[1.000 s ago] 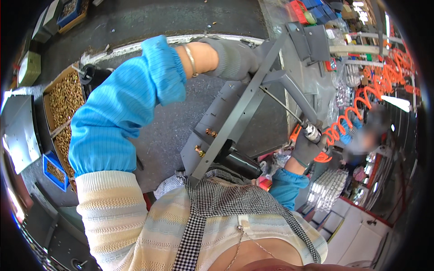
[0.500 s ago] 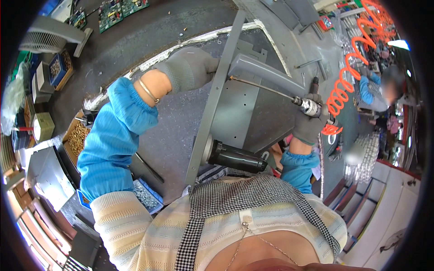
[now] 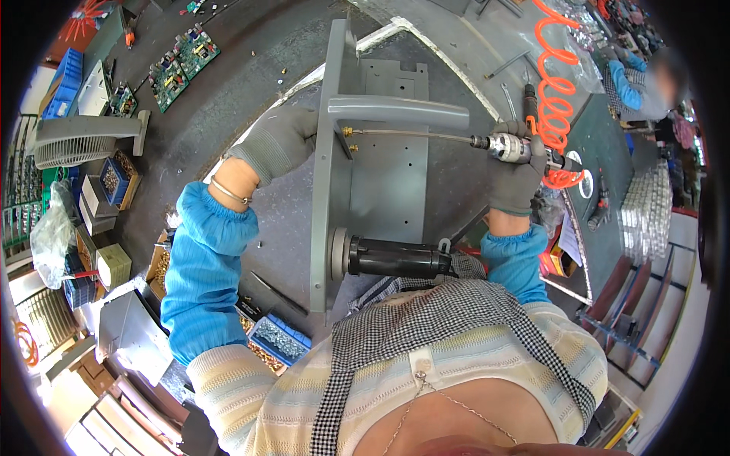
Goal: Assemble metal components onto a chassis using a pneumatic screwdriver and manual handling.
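Observation:
A grey metal chassis [image 3: 389, 190] with a tall side panel [image 3: 325, 228] stands in front of me. My right hand [image 3: 511, 178], in a grey glove, is wrapped round a pneumatic screwdriver [image 3: 508, 147]. The tool's long shaft runs leftward to a brass-coloured fastener [image 3: 347, 131] on the panel's inner side; a second one sits just below it. Against the panel's outer side, my gloved left hand [image 3: 280, 144] has its fingers drawn together, their tips partly hidden, so what they grip does not show. A grey handle bar [image 3: 403, 110] and a black cylinder [image 3: 395, 257] project from the panel.
An orange coiled air hose [image 3: 553, 83] hangs at the right. Green circuit boards [image 3: 186, 64] lie at the far left, with a fan [image 3: 84, 140] nearer. Blue bins [image 3: 280, 340] of small hardware stand by my left forearm. A co-worker [image 3: 646, 87] is at the far right.
My view has shifted, and the chassis appears turned more upright and further left. The screwdriver shaft is now nearly level, still reaching the brass fastener. Both hands keep their holds.

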Demonstrator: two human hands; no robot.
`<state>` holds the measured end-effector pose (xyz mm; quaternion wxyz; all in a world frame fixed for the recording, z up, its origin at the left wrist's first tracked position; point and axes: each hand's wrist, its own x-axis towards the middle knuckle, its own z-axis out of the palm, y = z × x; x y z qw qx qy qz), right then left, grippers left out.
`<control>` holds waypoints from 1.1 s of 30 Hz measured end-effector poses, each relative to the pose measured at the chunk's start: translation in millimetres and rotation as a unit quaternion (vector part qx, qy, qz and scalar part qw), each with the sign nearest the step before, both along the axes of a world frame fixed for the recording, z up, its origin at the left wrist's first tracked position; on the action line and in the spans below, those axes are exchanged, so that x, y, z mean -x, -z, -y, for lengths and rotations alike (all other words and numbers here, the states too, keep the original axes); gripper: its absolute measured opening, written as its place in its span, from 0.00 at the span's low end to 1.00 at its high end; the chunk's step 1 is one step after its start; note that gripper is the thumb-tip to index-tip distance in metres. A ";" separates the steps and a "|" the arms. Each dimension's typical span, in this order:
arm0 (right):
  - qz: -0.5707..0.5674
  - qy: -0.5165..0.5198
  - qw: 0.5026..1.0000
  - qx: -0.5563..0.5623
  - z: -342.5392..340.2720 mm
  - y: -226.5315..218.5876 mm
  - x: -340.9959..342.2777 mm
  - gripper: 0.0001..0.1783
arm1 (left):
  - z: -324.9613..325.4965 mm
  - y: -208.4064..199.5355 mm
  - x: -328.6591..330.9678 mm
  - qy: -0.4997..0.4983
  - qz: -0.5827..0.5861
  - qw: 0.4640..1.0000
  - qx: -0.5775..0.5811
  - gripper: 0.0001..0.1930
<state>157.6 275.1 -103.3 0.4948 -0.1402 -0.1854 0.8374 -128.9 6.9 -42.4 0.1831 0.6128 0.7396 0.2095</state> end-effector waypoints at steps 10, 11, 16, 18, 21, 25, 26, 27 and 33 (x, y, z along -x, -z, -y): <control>-0.054 -0.015 0.998 0.012 -4.1 9.3 -1.8 0.14 | 1.7 7.3 -0.5 -0.001 0.003 0.999 -0.037 0.13; -0.036 -0.002 0.999 0.016 -0.3 4.9 -0.5 0.14 | 2.0 7.7 0.5 0.003 0.002 0.999 -0.034 0.13; -0.017 0.014 0.999 0.026 3.3 1.6 2.6 0.13 | 1.9 15.7 4.3 -0.008 0.008 0.999 -0.050 0.12; -0.031 0.017 0.999 0.027 9.5 -8.8 6.3 0.13 | 0.9 15.1 4.9 -0.011 0.012 0.999 -0.040 0.12; 0.039 0.068 0.996 0.035 14.0 -15.6 6.9 0.14 | 1.0 17.2 3.6 -0.019 0.015 0.999 -0.027 0.12; -0.019 0.006 1.000 -0.024 6.0 -1.2 0.6 0.16 | 2.5 18.6 7.5 -0.019 0.001 1.000 -0.021 0.10; 0.001 0.011 1.000 -0.021 8.2 -4.1 1.3 0.17 | 2.8 18.5 8.0 -0.018 0.001 1.000 -0.020 0.10; 0.001 0.012 1.000 -0.021 8.8 -5.3 1.8 0.17 | 1.7 14.0 6.7 -0.019 0.005 1.000 -0.014 0.10; 0.030 0.073 0.997 0.017 21.5 -20.3 10.4 0.17 | 5.0 21.3 10.7 -0.027 0.010 1.000 -0.011 0.10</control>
